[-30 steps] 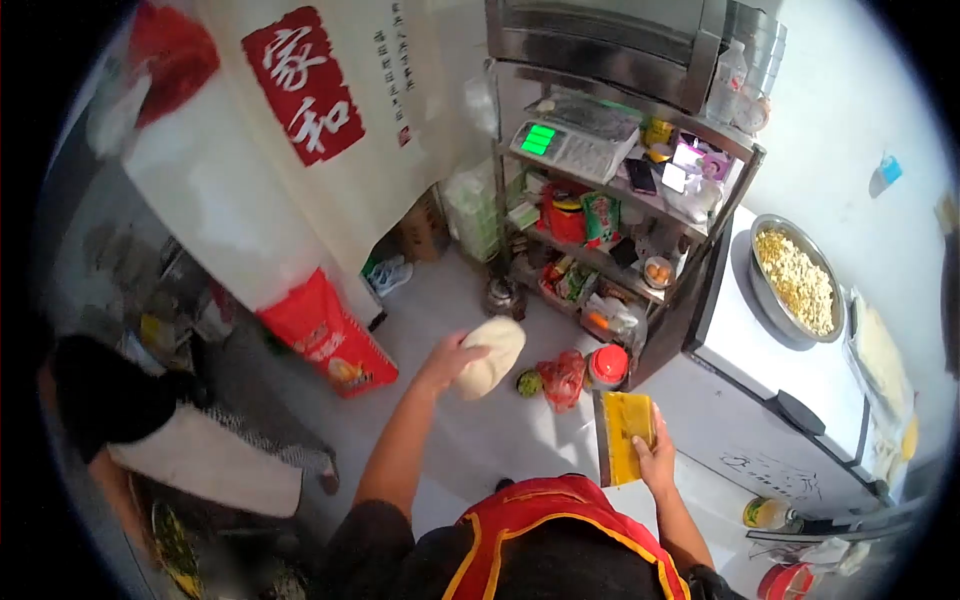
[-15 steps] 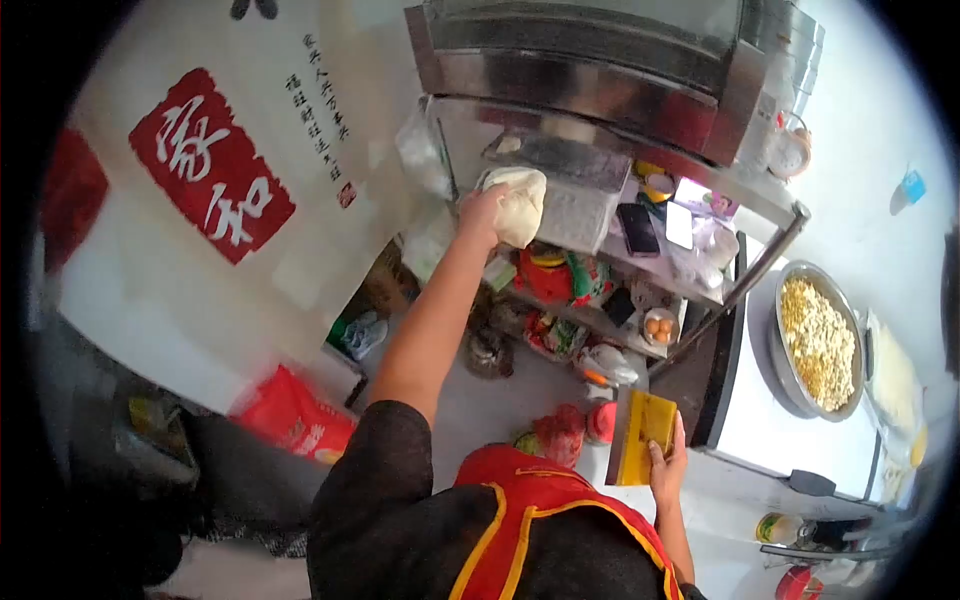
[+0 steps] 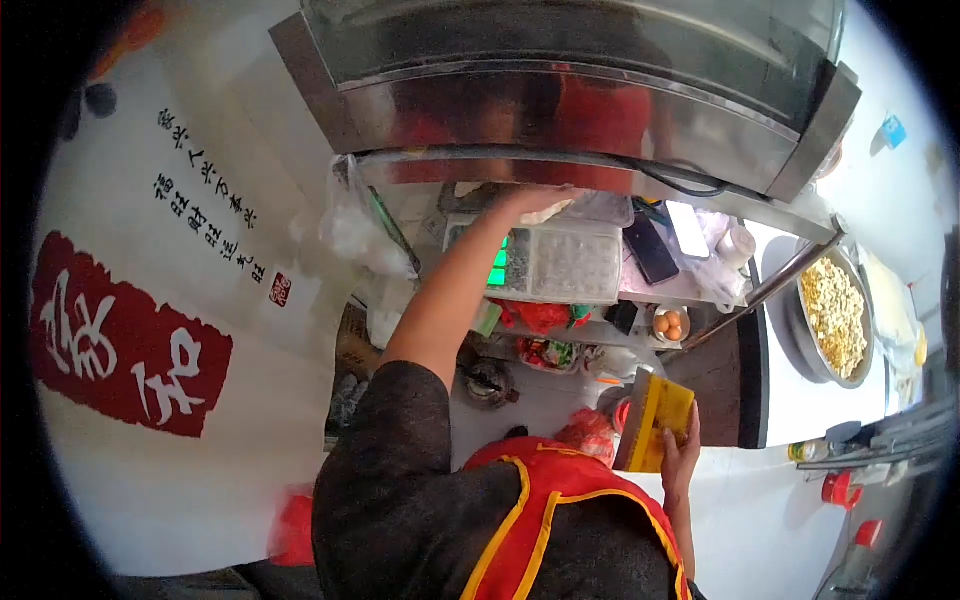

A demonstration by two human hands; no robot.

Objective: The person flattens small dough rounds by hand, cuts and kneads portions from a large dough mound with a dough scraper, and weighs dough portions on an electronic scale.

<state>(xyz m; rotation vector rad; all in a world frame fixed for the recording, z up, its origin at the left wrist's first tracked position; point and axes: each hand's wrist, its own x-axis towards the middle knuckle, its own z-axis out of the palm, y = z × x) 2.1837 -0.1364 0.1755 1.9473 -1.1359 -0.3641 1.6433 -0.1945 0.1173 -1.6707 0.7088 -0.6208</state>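
Observation:
My left hand (image 3: 540, 197) reaches over the pan of the digital scale (image 3: 575, 262), under the steel edge of the cabinet above. Part of the pale dough (image 3: 548, 212) shows beneath its fingers, and its fingertips are partly hidden. Green digits glow on the scale beside my forearm. Lower right, my right hand (image 3: 680, 455) grips a yellow scraper (image 3: 660, 422) with a metal blade, thumb on its face, held in the air near the shelf rack.
Two phones (image 3: 651, 248) lie right of the scale. Eggs (image 3: 670, 323) sit in a bowl on a lower shelf. A steel bowl (image 3: 834, 320) of chopped food stands on the white freezer at the right. A printed curtain (image 3: 250, 370) hangs at the left.
My left hand has carried the dough forward from above the floor to the scale. The view has moved closer to the rack. My right hand still holds the scraper.

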